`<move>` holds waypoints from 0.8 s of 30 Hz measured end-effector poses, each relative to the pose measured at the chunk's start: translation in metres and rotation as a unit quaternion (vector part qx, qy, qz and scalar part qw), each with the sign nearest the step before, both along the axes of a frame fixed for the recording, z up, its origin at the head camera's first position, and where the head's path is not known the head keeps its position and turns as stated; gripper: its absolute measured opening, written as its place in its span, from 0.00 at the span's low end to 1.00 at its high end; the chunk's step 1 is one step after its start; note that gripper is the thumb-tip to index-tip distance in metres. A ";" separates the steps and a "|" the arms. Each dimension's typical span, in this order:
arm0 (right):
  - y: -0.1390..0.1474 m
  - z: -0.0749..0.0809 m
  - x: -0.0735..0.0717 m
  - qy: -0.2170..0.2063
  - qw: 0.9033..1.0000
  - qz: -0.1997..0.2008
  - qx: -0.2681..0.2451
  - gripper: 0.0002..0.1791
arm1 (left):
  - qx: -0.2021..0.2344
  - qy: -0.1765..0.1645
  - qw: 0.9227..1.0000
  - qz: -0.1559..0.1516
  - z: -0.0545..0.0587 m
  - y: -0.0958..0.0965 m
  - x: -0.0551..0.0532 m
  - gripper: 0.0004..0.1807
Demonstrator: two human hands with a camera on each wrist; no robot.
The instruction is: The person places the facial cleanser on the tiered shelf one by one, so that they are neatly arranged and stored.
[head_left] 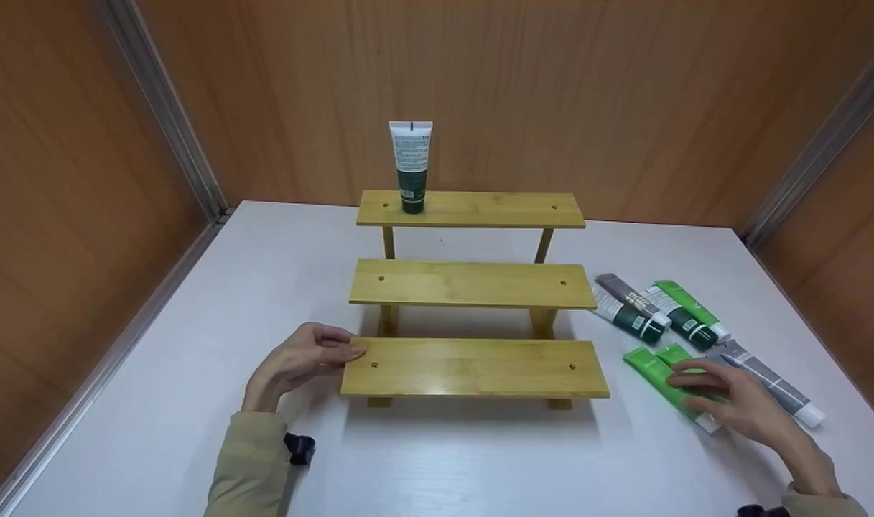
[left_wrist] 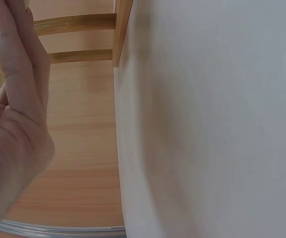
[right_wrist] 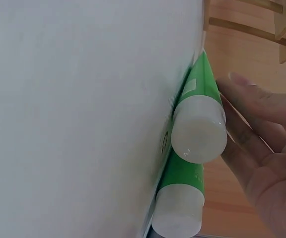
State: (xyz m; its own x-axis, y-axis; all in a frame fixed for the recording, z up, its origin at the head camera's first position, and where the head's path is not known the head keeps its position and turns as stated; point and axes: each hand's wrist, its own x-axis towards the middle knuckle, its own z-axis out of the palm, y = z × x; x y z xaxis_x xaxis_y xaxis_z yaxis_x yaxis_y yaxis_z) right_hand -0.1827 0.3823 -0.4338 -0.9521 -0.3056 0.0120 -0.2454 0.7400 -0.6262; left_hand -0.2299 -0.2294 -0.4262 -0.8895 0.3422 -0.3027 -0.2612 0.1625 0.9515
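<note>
A three-tier wooden display stand (head_left: 472,368) stands on the white table. My left hand (head_left: 300,359) pinches the left end of its lowest shelf, thumb on top; in the left wrist view much of this grip is cut off by the frame edge. At the right, my right hand (head_left: 742,402) hovers with loosely bent fingers over two green tubes (head_left: 652,371) with white caps, which lie side by side. The right wrist view shows the fingers beside the nearer green tube (right_wrist: 205,87), not closed round it. A white and dark green tube (head_left: 411,154) stands cap down on the top shelf, towards its left end.
Behind the right hand lie more tubes: a large grey tube (head_left: 770,384), a smaller grey-brown tube (head_left: 627,296), white and dark green tubes (head_left: 684,319) and another green tube (head_left: 688,305). Wooden panels (head_left: 515,93) wall in the table at the back and both sides.
</note>
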 end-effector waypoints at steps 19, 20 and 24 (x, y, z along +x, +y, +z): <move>-0.009 0.001 -0.015 -0.039 0.997 -0.034 0.057 0.30 | -0.001 0.007 1.000 -0.014 0.001 0.000 0.001 0.20; -0.009 0.001 -0.016 -0.046 0.997 -0.029 0.060 0.31 | -0.001 0.007 1.000 -0.014 0.001 0.000 0.001 0.20; -0.009 0.002 -0.019 -0.067 0.995 -0.016 0.069 0.33 | -0.004 0.008 1.000 -0.012 0.001 0.000 0.001 0.20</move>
